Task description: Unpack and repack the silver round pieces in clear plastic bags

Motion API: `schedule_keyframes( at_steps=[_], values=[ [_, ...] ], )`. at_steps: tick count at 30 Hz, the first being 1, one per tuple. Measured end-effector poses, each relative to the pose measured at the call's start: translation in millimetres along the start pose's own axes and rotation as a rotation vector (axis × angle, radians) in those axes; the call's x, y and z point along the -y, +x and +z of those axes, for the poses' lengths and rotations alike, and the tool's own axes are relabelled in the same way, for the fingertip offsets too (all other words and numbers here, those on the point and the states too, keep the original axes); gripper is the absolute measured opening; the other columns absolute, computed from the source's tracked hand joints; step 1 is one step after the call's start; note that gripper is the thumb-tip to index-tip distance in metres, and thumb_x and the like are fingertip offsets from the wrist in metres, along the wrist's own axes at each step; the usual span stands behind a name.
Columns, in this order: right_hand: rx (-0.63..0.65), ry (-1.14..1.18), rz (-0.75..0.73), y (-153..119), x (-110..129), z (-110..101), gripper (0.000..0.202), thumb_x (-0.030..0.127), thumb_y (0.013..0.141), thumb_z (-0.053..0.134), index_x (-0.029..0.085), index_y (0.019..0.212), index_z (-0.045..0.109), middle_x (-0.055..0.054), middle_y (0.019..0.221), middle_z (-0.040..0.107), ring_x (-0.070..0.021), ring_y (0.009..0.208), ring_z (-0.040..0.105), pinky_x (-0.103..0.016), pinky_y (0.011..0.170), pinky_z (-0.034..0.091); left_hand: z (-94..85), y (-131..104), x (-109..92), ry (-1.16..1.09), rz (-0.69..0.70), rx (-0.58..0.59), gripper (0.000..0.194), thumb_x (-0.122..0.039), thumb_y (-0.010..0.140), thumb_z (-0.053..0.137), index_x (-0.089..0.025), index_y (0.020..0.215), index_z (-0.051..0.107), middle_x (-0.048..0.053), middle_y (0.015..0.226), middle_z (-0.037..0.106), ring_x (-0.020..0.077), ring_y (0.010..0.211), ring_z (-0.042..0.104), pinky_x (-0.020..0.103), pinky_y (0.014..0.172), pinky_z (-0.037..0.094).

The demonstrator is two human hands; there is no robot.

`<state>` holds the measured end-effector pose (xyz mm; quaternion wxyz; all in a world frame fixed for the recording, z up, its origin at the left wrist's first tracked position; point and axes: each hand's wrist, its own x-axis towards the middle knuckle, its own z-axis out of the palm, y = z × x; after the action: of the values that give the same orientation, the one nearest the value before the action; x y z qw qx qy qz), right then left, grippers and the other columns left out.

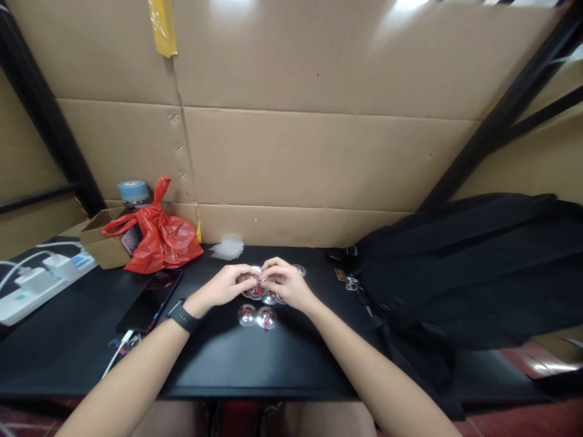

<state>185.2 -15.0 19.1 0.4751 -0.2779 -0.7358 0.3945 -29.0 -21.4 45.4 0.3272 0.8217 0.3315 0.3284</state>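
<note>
My left hand [231,283] and my right hand [288,285] meet over the middle of the black table. Thumbs and fingers of both hands are pinched together on a small shiny metal disc [258,281], largely covered by the fingers. Under and between the hands lie several more such round discs with red bits at their middles. Nearer to me, two metal discs [257,317] rest side by side, each with a red piece in its centre. Another disc [299,269] shows partly beyond my right hand. A dark watch is on my left wrist.
At left are a white power strip [40,285], a phone [151,300] on a cable, a cardboard box [104,243] and a tied red plastic bag [159,237]. Crumpled clear plastic [228,247] lies at the back. A black bag [473,267] covers the right side. Cardboard walls the rear.
</note>
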Motion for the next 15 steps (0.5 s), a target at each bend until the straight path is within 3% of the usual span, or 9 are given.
schedule_keyframes(
  at_steps=[7,10,13,15],
  values=[
    [0.118,-0.249,-0.152,1,4,-5,0.009,0.031,0.082,0.075,0.023,0.079,0.074,-0.006,0.092,0.072,-0.0197,0.089,0.065,-0.036,0.084,0.051,0.1,0,-6,0.220,0.064,0.096,0.016,-0.029,0.092,0.059,-0.018,0.088,0.069,0.002,0.085,0.071,0.0143,0.077,0.064,0.023,0.073,0.046],
    [0.120,-0.307,-0.136,2,8,-7,0.008,0.030,0.084,0.072,0.022,0.081,0.073,-0.005,0.088,0.074,-0.0201,0.088,0.065,-0.035,0.081,0.050,-1.7,1,1,0.387,0.066,-0.038,0.024,-0.031,0.097,0.050,-0.018,0.086,0.067,0.004,0.085,0.069,0.0158,0.077,0.063,0.025,0.073,0.045],
    [0.041,-0.321,-0.016,3,13,-12,0.010,0.031,0.083,0.071,0.021,0.083,0.071,-0.004,0.085,0.073,-0.0184,0.078,0.064,-0.032,0.071,0.050,-10.5,2,11,0.444,0.019,-0.218,0.028,-0.032,0.099,0.045,-0.017,0.085,0.064,0.005,0.084,0.068,0.0174,0.077,0.062,0.027,0.073,0.044],
    [0.010,-0.260,0.072,4,14,-19,0.016,0.035,0.081,0.072,0.019,0.083,0.069,-0.003,0.082,0.071,-0.0165,0.071,0.062,-0.030,0.067,0.050,-19.4,2,17,0.453,-0.004,-0.277,0.031,-0.034,0.100,0.042,-0.017,0.082,0.061,0.004,0.079,0.066,0.0173,0.074,0.060,0.027,0.071,0.043]
  ],
)
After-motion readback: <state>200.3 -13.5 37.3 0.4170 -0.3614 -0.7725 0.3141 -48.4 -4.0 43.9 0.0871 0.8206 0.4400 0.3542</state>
